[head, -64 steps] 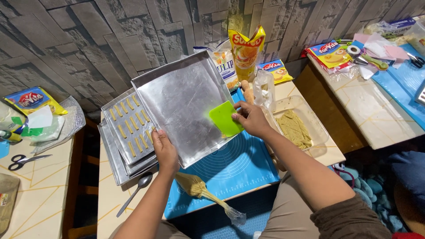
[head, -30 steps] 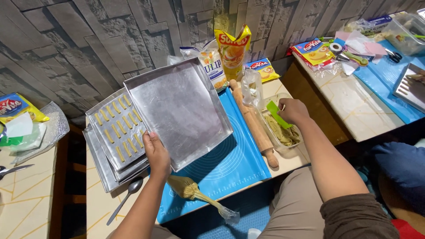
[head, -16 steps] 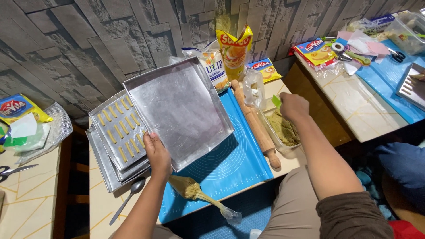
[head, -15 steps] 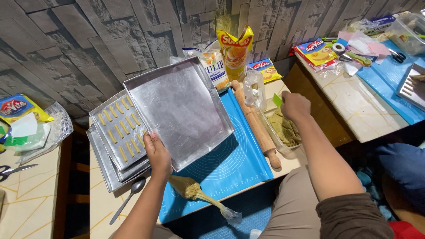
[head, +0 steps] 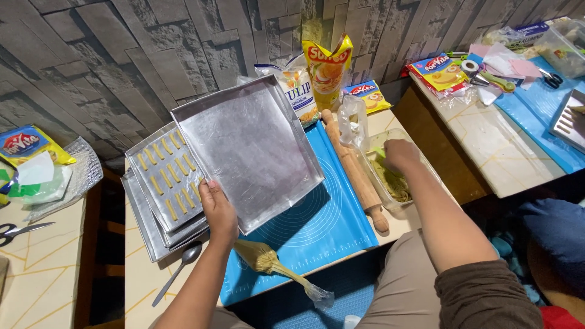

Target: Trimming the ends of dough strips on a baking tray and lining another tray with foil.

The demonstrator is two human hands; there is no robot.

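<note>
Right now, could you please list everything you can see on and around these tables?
Empty metal baking tray: one, silver, tilted up on the blue mat.
Stacked metal trays with dough strips: several, silver, left of the empty tray.
Blue silicone baking mat: one, centre table.
Wooden rolling pin: one, tan, along the mat's right edge.
Clear plastic container of dough: one, right of the pin.
Piping bag: one, clear, front edge of mat.
Metal spoon: one, silver, front left.
Food packets: several, mostly yellow, against the wall.
Scissors: one pair, left table.
Left hand: holds the empty tray's near edge.
Right hand: in the container, gripping something green.
</note>
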